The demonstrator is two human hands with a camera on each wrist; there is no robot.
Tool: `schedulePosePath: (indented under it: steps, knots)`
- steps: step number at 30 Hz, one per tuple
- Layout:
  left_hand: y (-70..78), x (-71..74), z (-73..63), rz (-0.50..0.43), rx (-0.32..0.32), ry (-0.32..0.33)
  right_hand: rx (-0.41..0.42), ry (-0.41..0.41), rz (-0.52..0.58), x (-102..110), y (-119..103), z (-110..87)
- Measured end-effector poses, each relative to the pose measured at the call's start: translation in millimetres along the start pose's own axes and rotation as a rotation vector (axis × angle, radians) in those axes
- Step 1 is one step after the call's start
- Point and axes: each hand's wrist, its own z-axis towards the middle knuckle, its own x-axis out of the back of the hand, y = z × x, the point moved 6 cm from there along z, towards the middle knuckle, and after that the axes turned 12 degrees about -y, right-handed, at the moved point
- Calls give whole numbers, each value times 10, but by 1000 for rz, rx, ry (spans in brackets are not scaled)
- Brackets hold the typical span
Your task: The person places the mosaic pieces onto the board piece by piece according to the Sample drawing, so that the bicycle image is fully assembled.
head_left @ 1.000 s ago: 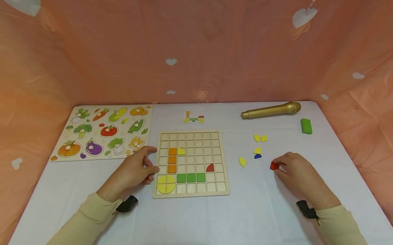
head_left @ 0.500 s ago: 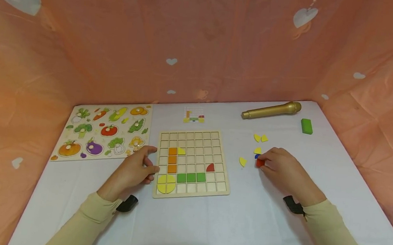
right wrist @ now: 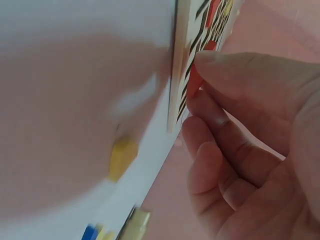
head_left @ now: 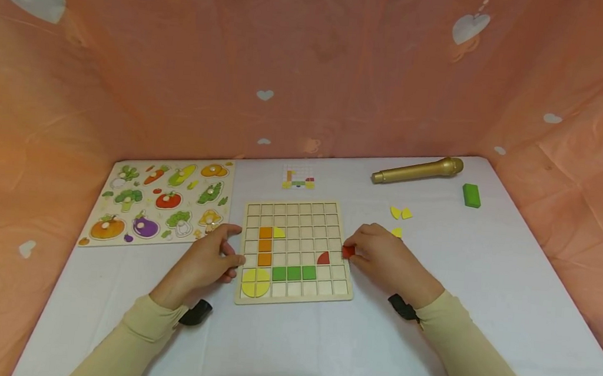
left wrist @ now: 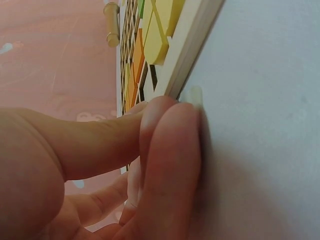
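Red piece [head_left: 348,252] is showing at the right rim of the grid board [head_left: 297,300], pinched between right thumb and fingers; fingertips are covering most of it, so its full shape is hard to read. Whether it's touching the board, can't tell. Right hand [head_left: 385,259] is grasping only that, its other fingers curling loosely in the right wrist view.

Left hand [head_left: 203,263] is gripping nothing: forefinger and thumb are resting against the board's left edge, fairly straight; the other fingers are partly hiding under the hand. Left wrist view is cutting the board off at the top, knuckles blocking its near edge.

On the board, three orange squares [head_left: 265,246] are standing in a column, three green squares [head_left: 293,273] are lying in a row, yellow quarters [head_left: 255,283] are making a circle at the near left corner, and a red quarter [head_left: 323,259] is sitting near the right side.

Head view: right hand is hiding part of the loose pieces. Right wrist view is showing a yellow piece [right wrist: 123,158], blurred, and a blue piece [right wrist: 89,232], cut off at the bottom. Card [head_left: 299,177] is lying beyond the board, print too small to make out. Both sleeves [head_left: 472,343] are running out of frame.
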Motion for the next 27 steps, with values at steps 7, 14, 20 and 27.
schedulePosePath:
  steps: [7, 14, 20, 27]
  knots:
    - [-19, 0, 6, -20, 19, 4, 26, -41, 16, -94, -126, 72]
    - [-22, -2, 22, -22, 28, 12, 34, -38, 6, -110, -162, 81]
    - [-29, -8, 16, -19, 22, 8, 22, -61, 10, -131, -155, 83]
    - [-20, 8, 15, 1, 18, 7, 32, -58, 5, -133, -161, 93]
